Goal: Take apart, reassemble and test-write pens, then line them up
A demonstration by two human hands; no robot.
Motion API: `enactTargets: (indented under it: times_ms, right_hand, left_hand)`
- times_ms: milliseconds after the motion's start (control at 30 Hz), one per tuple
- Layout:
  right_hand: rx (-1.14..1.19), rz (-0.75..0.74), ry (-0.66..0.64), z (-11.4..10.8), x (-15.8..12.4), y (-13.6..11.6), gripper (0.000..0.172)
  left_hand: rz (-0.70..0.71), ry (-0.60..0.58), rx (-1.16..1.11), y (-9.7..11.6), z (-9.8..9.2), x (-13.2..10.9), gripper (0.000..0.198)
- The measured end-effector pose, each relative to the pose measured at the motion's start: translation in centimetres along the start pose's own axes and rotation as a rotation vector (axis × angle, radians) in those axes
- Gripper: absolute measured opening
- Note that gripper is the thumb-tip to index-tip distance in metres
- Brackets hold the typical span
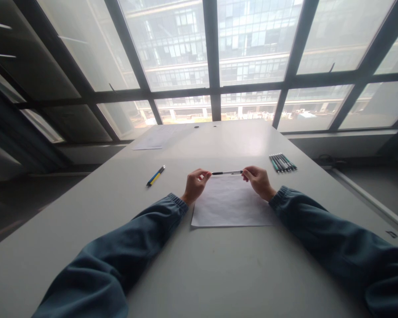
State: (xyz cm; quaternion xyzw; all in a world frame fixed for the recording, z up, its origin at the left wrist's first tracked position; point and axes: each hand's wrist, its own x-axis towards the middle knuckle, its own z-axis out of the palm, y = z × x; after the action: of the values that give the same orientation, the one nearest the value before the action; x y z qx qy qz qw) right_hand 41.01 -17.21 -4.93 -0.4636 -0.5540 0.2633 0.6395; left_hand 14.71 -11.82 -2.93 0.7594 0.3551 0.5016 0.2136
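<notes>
A pen [227, 172] with a black grip and a clear barrel is held level between my two hands, over the far edge of a white sheet of paper [232, 207]. My left hand [196, 183] pinches its dark end between thumb and fingers. At the opposite end, the clip end, my right hand [258, 180] has it in a similar pinch. Beneath both hands the paper lies flat on the table, its near edge facing me.
Left of my hands lie a blue pen and a yellow pen [156, 177] side by side. A row of several green, black and white pens [283, 163] is on the right. More paper [157, 137] rests at the white table's [119, 212] far left, before tall windows.
</notes>
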Motion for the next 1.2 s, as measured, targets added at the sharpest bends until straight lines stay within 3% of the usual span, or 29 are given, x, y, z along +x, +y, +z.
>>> enactTargets:
  times_ms: [1200]
  right_hand:
    - [-0.018,0.004,-0.034,0.16,-0.20,-0.31,0.038]
  left_hand:
    - [-0.028,-0.034,0.014,0.14,-0.09,-0.02,0.035]
